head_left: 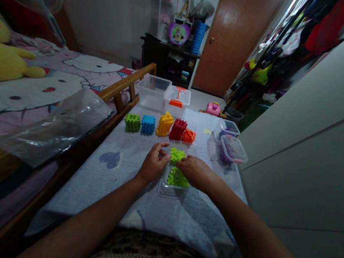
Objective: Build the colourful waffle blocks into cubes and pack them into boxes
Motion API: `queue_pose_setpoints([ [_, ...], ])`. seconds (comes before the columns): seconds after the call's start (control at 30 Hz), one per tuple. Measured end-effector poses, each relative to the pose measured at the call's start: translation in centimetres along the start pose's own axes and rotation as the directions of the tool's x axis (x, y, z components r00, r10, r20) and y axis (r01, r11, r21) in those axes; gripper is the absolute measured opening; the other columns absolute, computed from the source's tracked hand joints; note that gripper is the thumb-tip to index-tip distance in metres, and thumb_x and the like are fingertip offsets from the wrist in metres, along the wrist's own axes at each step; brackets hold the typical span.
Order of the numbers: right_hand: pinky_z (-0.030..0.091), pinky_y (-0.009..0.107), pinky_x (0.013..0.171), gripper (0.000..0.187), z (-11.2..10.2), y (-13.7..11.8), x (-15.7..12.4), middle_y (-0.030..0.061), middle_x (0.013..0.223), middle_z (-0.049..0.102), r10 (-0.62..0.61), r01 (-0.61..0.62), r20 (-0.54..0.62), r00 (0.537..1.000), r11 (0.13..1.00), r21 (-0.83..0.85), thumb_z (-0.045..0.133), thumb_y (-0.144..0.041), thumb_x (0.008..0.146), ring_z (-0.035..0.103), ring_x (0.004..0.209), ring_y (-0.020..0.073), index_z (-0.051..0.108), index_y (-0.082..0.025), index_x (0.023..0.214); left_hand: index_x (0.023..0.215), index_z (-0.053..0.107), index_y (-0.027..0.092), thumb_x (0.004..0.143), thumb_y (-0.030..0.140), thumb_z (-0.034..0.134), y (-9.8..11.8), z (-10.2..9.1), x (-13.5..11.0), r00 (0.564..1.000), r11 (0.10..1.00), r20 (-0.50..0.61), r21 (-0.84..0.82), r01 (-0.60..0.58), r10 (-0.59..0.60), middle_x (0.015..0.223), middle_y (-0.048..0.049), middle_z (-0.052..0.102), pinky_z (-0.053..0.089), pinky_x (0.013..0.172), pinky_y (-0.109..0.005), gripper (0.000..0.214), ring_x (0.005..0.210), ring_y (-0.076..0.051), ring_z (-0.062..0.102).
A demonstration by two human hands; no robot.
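Note:
A clear plastic container (172,193) lies in front of me with bright green interlocking block pieces (178,177) in it. My right hand (196,172) reaches in from the right, fingers bent down and pressed together on the upper green piece (176,155). On the other side, my left hand (153,164) rests at the container's left edge, its thumb and index finger apart, the thumb tip close to that green piece. Beyond the hands stands a row of blocks: dark green (132,123), blue (148,124), yellow (164,125), red (177,129) and orange (189,136).
Behind the row are an open clear bin (154,91) and a clear box with orange latches (176,103). To the right sit a small clear tub (226,129) and a lidded container (233,149) with purple contents. A wooden bed rail (127,84) borders the table's left side.

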State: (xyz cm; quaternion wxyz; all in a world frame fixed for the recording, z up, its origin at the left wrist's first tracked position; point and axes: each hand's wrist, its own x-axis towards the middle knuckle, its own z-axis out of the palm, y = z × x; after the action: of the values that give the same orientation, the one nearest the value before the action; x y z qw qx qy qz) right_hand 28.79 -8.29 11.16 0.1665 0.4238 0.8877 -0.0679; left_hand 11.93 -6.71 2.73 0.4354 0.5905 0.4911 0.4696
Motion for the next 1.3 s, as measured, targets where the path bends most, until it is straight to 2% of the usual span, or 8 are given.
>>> queue_pose_setpoints([
  [0.3, 0.05, 0.026, 0.075, 0.023, 0.6, 0.2, 0.4, 0.0123, 0.096, 0.074, 0.034, -0.033, -0.009, 0.999, 0.998, 0.059, 0.051, -0.01, 0.089, 0.071, 0.091, 0.0223, 0.07, -0.016, 0.1, 0.117, 0.058, 0.018, 0.081, 0.024, 0.061, 0.0, 0.0, 0.0, 1.0, 1.0, -0.005, 0.003, -0.004, 0.004, 0.092, -0.0034, 0.058, 0.049, 0.077, -0.029, 0.037, 0.083, -0.016, 0.058],
  [0.63, 0.049, 0.026, 0.07, 0.021, 1.0, 0.4, 0.3, 0.0115, 0.093, 0.074, 0.005, -0.004, -0.018, 1.0, 0.998, 0.068, 0.05, -0.008, 0.088, 0.071, 0.086, 0.0212, 0.069, -0.016, 0.095, 0.119, 0.057, 0.017, 0.081, 0.025, 0.06, -0.2, 0.0, 0.1, 1.0, 1.0, 0.012, -0.007, -0.008, 0.008, 0.093, -0.0033, 0.058, 0.049, 0.077, -0.029, 0.039, 0.084, -0.016, 0.058],
  [1.03, 0.049, 0.029, 0.077, 0.019, 1.3, 0.3, 0.4, 0.0124, 0.094, 0.072, -0.035, 0.036, -0.026, 0.999, 0.999, 0.034, 0.05, -0.005, 0.087, 0.069, 0.088, 0.0212, 0.064, -0.012, 0.099, 0.121, 0.055, 0.017, 0.082, 0.026, 0.058, -0.3, 0.0, 0.0, 0.999, 1.0, 0.031, 0.007, -0.009, 0.009, 0.095, -0.0039, 0.056, 0.048, 0.078, -0.029, 0.04, 0.086, -0.016, 0.058],
  [1.3, 0.049, 0.03, 0.074, 0.022, 0.9, -0.4, 0.1, 0.0125, 0.098, 0.07, 0.049, -0.049, -0.018, 0.999, 0.998, 0.036, 0.048, -0.01, 0.091, 0.069, 0.088, 0.0217, 0.062, -0.015, 0.107, 0.121, 0.055, 0.017, 0.082, 0.027, 0.058, -0.2, 0.0, 0.0, 1.0, 1.0, 0.028, 0.016, -0.001, 0.001, 0.096, -0.0039, 0.056, 0.048, 0.077, -0.029, 0.04, 0.084, -0.016, 0.057],
])
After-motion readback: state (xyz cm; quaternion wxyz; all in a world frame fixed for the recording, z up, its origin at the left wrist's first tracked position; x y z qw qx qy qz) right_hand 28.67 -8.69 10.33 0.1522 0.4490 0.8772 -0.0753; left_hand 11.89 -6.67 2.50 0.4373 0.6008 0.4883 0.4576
